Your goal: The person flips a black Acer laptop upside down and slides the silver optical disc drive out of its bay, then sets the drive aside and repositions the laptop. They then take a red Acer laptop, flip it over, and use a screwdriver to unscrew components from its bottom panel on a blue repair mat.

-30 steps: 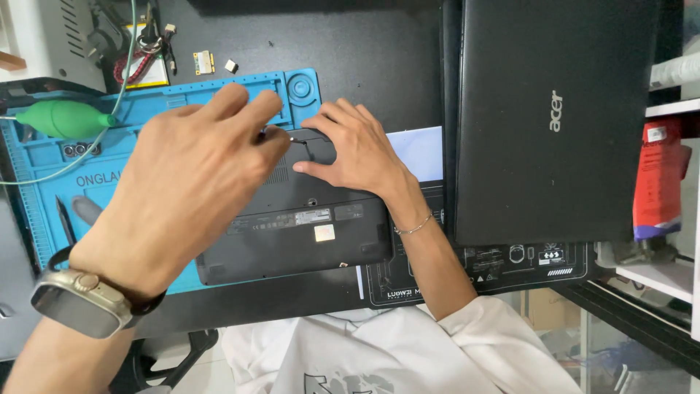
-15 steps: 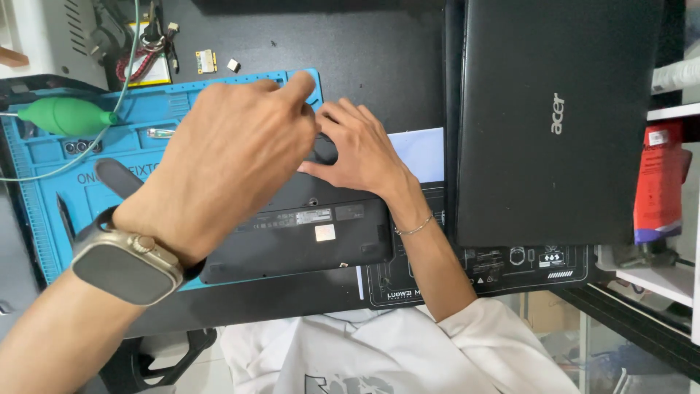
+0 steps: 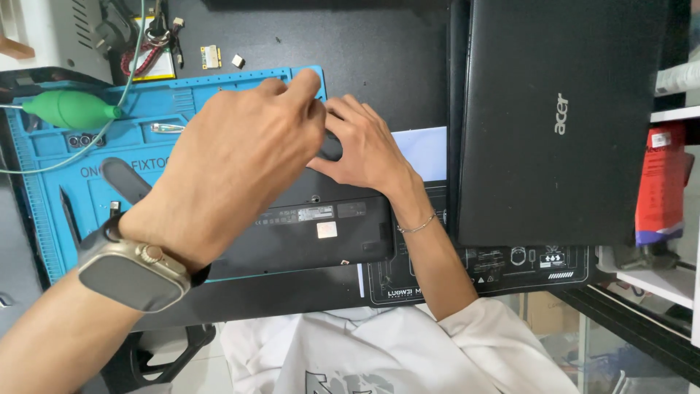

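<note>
A black flat device (image 3: 306, 233) lies bottom side up on a blue repair mat (image 3: 58, 190). My left hand (image 3: 240, 168), with a watch (image 3: 131, 273) on the wrist, hovers over the device's far right part with bent fingers. It hides what its fingertips touch. My right hand (image 3: 364, 149), with a thin bracelet, grips the device's far right corner. A dark rounded part (image 3: 332, 146) shows between thumb and fingers. The fingertips of both hands meet there.
A closed black laptop (image 3: 554, 117) lies to the right on a black mat with white markings (image 3: 510, 266). On the blue mat are a green air blower (image 3: 69, 109), tweezers (image 3: 168, 128) and a dark flat tool (image 3: 124, 179). A red and blue container (image 3: 660, 182) stands far right.
My left hand has moved right and further over the device, so it now covers the dark rounded part it was pinching. My right hand has stayed at the corner.
</note>
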